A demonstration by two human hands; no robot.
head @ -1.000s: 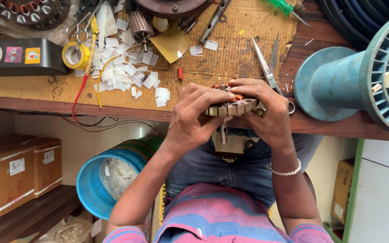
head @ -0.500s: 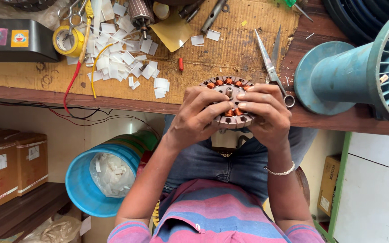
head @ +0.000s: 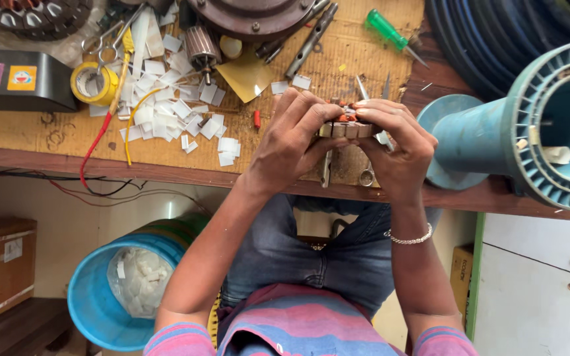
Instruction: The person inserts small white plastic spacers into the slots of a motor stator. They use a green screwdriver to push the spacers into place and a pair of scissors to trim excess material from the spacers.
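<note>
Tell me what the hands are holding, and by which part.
Both the left hand and the right hand grip a small round metal stator core with copper windings by its outer rim, one on each side.

Bench top: you have white paper scraps (head: 166,112) strewn beside a yellow tape roll (head: 90,84).
Far edge: your green-handled screwdriver (head: 388,31) lies near the big blue spool (head: 529,125).
Below the bench: a blue bucket (head: 110,296) stands beside cardboard boxes (head: 1,264).
</note>
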